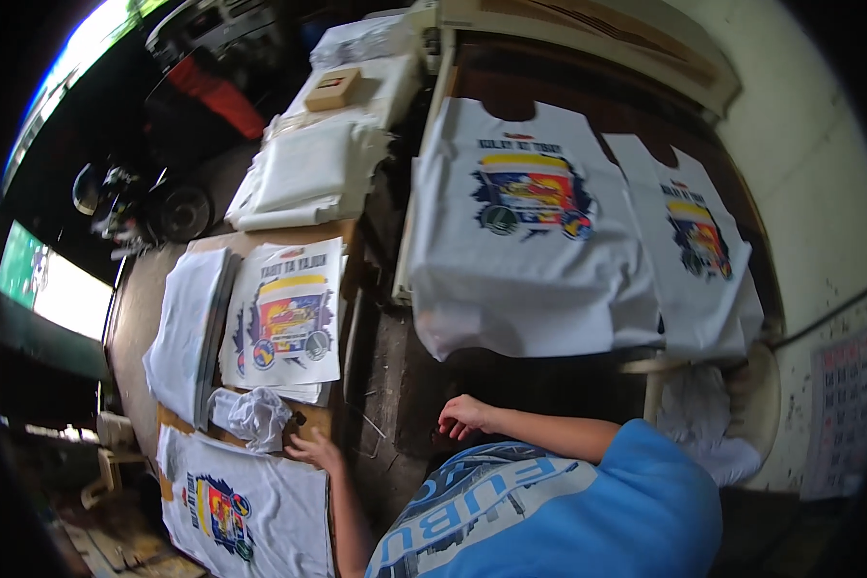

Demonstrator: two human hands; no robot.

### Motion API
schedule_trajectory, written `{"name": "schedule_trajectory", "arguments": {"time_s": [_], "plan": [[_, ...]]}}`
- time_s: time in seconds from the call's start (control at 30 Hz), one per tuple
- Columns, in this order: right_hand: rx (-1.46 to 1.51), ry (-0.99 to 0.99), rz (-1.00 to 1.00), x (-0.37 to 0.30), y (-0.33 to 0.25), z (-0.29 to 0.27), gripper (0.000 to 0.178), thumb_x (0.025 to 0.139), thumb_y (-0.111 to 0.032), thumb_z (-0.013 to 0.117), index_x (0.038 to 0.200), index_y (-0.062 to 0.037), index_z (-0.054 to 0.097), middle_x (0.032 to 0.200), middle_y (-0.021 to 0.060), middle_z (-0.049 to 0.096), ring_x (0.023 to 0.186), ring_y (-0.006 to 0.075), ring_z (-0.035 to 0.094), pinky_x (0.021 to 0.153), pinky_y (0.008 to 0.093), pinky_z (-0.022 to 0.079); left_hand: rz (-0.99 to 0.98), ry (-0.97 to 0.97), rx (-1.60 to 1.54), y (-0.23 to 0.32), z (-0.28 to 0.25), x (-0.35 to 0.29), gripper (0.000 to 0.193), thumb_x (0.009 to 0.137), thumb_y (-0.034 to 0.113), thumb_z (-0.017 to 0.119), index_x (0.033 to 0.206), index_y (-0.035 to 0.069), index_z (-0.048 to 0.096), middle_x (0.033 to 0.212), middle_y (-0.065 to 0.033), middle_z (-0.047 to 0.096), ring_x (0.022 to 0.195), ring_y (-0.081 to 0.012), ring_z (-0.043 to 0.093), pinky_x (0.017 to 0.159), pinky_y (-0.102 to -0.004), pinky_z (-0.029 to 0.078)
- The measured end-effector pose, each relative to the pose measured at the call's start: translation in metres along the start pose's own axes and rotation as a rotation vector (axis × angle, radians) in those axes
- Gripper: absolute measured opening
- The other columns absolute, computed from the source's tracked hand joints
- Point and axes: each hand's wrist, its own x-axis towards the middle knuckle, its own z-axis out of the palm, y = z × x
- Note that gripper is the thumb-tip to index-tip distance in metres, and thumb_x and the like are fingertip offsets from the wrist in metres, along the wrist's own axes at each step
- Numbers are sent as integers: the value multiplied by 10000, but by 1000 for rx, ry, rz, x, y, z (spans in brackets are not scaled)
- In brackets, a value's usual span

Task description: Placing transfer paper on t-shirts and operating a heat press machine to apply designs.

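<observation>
In the lower left of the frame, a printed white shirt point(260, 491) is lying flat, its colourful design facing up and turned sideways. The left hand point(313, 449) is hovering over or resting on that shirt's upper right edge; I cannot tell whether it is touching. Its fingers are spreading apart. Just beside them, a crumpled white cloth point(252, 416) is lying at the shirt's top edge, with bare wooden tabletop point(310, 416) showing nearby.

Near the centre of the frame, below the middle, the right hand point(466, 416) is hanging over a dark area, well apart from the left. Its fingers are bending loosely, slightly apart from each other.

Left of centre, a stack of folded white fabric point(185, 328) is lying beside a pile of printed sheets point(284, 318), whose top design is showing its lettering reversed. In the upper middle, a small brown box point(333, 89) is sitting on white material point(303, 169).

In the upper right, 2 white garments are lying side by side on a dark surface: a larger printed garment point(539, 250) and a narrower printed garment point(689, 241). Below them, at the right, a cream chair point(763, 409) is holding white cloth point(694, 405). A motorcycle point(154, 207) is standing in the upper left.
</observation>
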Motion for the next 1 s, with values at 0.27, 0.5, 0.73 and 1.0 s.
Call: {"name": "schedule_trajectory", "arguments": {"time_s": [0.27,0.5,0.73,1.0], "plan": [[30,108,-119,-48,78,-90,182,793,-204,510,869,-47,563,801,82,597,607,183,581,515,299,477,183,-1114,-532,116,2,-190,302,853,214,483,1050,-11,522,999,-96,551,946,-152,499,828,-258,374],[595,413,-98,-149,218,-293,231,815,-179,483,948,3,536,862,127,607,686,231,607,569,353,513,267,-1547,-565,257,6,-352,310,848,229,513,1062,5,535,1005,-76,569,971,-145,501,851,-256,370],[1101,859,-743,-345,348,-507,295,810,-308,458,900,-38,534,810,93,584,674,227,553,568,361,470,256,-1678,-638,346,31,-519,524,799,257,580,1221,14,387,1205,-107,445,1134,-181,382,944,-283,289],[1351,875,-1035,-423,312,-620,389,820,-419,481,965,-64,544,988,75,562,845,206,532,696,387,445,13,-1692,-464,364,26,-573,375,808,312,566,1060,37,532,1023,-56,572,1011,-132,490,822,-289,373]]}}
